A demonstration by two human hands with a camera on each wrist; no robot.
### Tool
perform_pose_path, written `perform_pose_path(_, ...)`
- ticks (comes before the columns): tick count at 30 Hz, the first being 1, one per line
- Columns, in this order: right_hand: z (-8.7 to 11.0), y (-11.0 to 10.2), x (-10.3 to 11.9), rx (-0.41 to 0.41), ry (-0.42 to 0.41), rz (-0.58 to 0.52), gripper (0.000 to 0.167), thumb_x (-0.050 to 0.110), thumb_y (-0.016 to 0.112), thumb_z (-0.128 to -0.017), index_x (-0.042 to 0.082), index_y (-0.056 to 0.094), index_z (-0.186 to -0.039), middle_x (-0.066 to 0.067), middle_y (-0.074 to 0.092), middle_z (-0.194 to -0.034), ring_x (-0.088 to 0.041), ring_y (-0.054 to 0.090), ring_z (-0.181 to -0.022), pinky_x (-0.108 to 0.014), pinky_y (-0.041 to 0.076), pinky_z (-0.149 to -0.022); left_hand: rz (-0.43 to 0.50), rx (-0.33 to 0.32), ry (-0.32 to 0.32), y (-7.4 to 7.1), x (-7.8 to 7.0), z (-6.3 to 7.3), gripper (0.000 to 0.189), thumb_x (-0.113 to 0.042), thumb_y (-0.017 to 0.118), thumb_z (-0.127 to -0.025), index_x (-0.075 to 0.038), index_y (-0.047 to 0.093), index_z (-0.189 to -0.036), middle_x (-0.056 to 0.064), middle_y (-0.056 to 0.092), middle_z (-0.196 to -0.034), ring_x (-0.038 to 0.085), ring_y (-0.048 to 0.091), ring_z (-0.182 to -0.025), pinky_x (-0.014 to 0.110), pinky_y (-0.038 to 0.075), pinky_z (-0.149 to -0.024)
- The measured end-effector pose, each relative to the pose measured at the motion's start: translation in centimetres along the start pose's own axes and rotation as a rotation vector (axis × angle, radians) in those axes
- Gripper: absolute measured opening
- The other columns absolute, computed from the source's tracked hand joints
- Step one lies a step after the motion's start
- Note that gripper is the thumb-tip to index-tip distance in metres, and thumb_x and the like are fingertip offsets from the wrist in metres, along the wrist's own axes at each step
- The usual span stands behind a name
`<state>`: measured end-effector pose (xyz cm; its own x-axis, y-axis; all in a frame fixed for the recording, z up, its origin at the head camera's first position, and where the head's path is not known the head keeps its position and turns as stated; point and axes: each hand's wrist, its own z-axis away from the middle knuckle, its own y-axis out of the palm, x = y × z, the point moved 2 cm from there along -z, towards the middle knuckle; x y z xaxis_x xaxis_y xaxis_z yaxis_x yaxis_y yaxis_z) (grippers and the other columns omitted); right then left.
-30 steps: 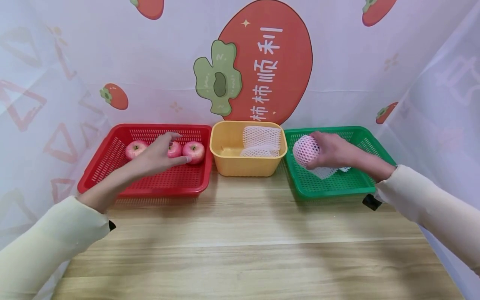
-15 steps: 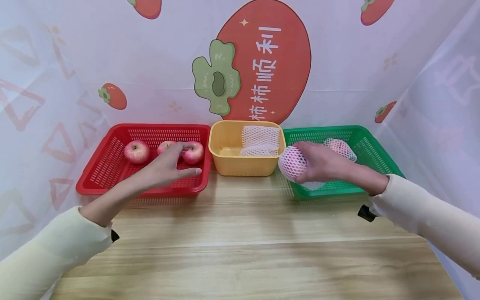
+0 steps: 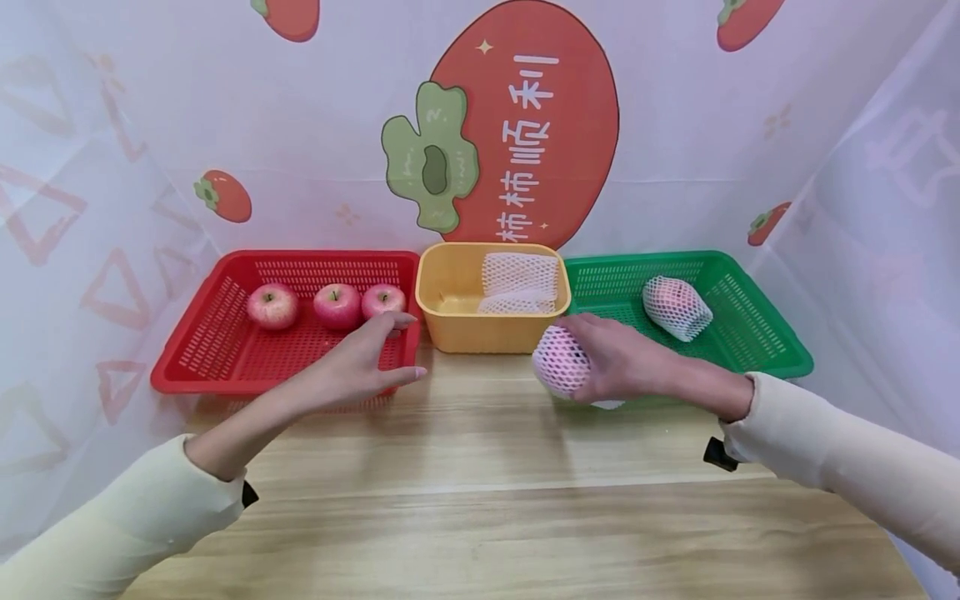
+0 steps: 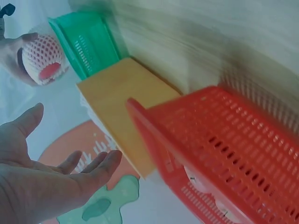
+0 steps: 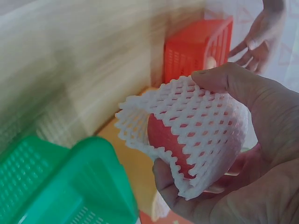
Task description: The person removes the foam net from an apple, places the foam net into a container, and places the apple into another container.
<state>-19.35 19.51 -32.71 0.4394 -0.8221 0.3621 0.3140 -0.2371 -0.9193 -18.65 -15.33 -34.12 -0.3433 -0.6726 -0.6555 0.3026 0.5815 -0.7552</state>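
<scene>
My right hand [image 3: 626, 360] grips an apple in a white foam net [image 3: 561, 362], held above the near left edge of the green basket [image 3: 780, 367]. In the right wrist view the net's loose end gapes and bares some red apple skin [image 5: 164, 140]. My left hand [image 3: 358, 367] holds nothing; its thumb and fingers are spread apart near the front right corner of the red basket [image 3: 180, 385]. Three bare apples, among them a left one [image 3: 273, 306], a middle one [image 3: 337, 306] and a right one [image 3: 384, 298], lie inside that basket.
Between the two baskets stands a yellow bin [image 3: 491, 335] with white foam nets [image 3: 519, 279] in its right half. Another netted apple [image 3: 675, 307] lies in the green basket. All three containers stand on a wooden table [image 3: 480, 517], before a printed curtain [image 3: 315, 117].
My right hand has carried the netted apple left and toward me, out of the green basket. My left hand has drawn back rightward and nearer from over the red basket, still holding nothing.
</scene>
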Motion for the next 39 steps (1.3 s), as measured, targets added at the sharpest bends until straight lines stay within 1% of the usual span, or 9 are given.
perform_pose_path(4,0.2,0.8,0.3,0.007,-0.031,-0.002,0.086,0.025,0.094,-0.074,0.003,0.052,-0.146,-0.015,0.062,-0.132,-0.032,0.062,-0.115,-0.052,0.059,-0.096,0.007,0.015,0.008,0.9,-0.3,0.1,0.074,-0.025,0.082,-0.094,0.004,0.045,-0.15,0.022,0.058,-0.14,0.038,0.058,-0.125,0.056,0.051,-0.106)
perform_pose_path(9,0.2,1.9,0.6,0.016,-0.064,0.0,0.088,0.021,0.095,-0.072,0.001,0.051,-0.146,-0.016,0.063,-0.13,-0.034,0.064,-0.113,-0.053,0.058,-0.096,0.025,0.046,0.041,2.1,-0.8,0.4,0.072,-0.029,0.081,-0.095,0.004,0.047,-0.149,0.02,0.058,-0.144,0.039,0.056,-0.133,0.058,0.048,-0.112)
perform_pose_path(13,0.1,2.7,0.9,0.045,-0.061,-0.014,0.092,0.02,0.095,-0.07,0.002,0.05,-0.148,-0.015,0.062,-0.132,-0.032,0.063,-0.115,-0.052,0.058,-0.097,0.062,0.08,0.031,3.2,-0.9,0.8,0.072,-0.031,0.08,-0.096,0.002,0.047,-0.15,0.018,0.057,-0.147,0.037,0.057,-0.132,0.057,0.048,-0.111)
perform_pose_path(17,0.1,3.5,1.3,0.075,-0.055,-0.028,0.093,0.021,0.096,-0.071,0.004,0.049,-0.149,-0.013,0.061,-0.133,-0.029,0.061,-0.115,-0.049,0.059,-0.095,0.113,0.11,0.011,4.4,-0.8,1.0,0.069,-0.031,0.079,-0.096,0.0,0.047,-0.149,0.017,0.056,-0.149,0.039,0.056,-0.136,0.057,0.049,-0.112)
perform_pose_path(21,0.1,4.3,1.6,0.086,-0.063,-0.035,0.094,0.02,0.097,-0.07,0.005,0.049,-0.149,-0.012,0.061,-0.132,-0.028,0.062,-0.113,-0.047,0.059,-0.094,0.141,0.125,0.023,5.5,-0.6,1.2,0.064,-0.027,0.079,-0.097,-0.001,0.05,-0.147,0.018,0.057,-0.148,0.042,0.057,-0.137,0.057,0.049,-0.111)
perform_pose_path(25,0.1,5.1,1.9,0.091,-0.063,-0.052,0.095,0.018,0.098,-0.069,0.006,0.049,-0.149,-0.012,0.061,-0.131,-0.026,0.062,-0.112,-0.045,0.059,-0.093,0.176,0.13,0.044,6.6,-0.3,1.1,0.06,-0.022,0.078,-0.097,-0.001,0.052,-0.147,0.018,0.058,-0.148,0.042,0.058,-0.134,0.056,0.05,-0.111)
perform_pose_path(29,0.1,5.7,2.1,0.095,-0.062,-0.056,0.097,0.018,0.099,-0.068,0.006,0.048,-0.149,-0.013,0.061,-0.133,-0.027,0.062,-0.114,-0.046,0.06,-0.094,0.229,0.123,0.055,7.5,-0.2,0.9,0.058,-0.017,0.077,-0.096,0.001,0.053,-0.146,0.019,0.058,-0.147,0.042,0.06,-0.133,0.054,0.051,-0.11)
perform_pose_path(36,-0.1,6.8,1.9,0.094,-0.085,-0.066,0.095,0.017,0.1,-0.067,0.006,0.05,-0.148,-0.01,0.062,-0.129,-0.025,0.063,-0.111,-0.047,0.059,-0.095,0.386,0.077,0.05,9.0,0.0,0.4,0.05,-0.007,0.077,-0.095,0.003,0.056,-0.14,0.021,0.06,-0.142,0.043,0.061,-0.13,0.054,0.054,-0.107)
perform_pose_path(39,-0.2,7.4,1.8,0.095,-0.104,-0.08,0.094,0.013,0.099,-0.066,0.004,0.051,-0.147,-0.012,0.062,-0.128,-0.026,0.063,-0.11,-0.047,0.058,-0.096,0.425,0.057,0.064,9.8,0.0,0.2,0.045,-0.004,0.075,-0.096,0.005,0.058,-0.136,0.023,0.061,-0.14,0.045,0.062,-0.129,0.054,0.054,-0.106)
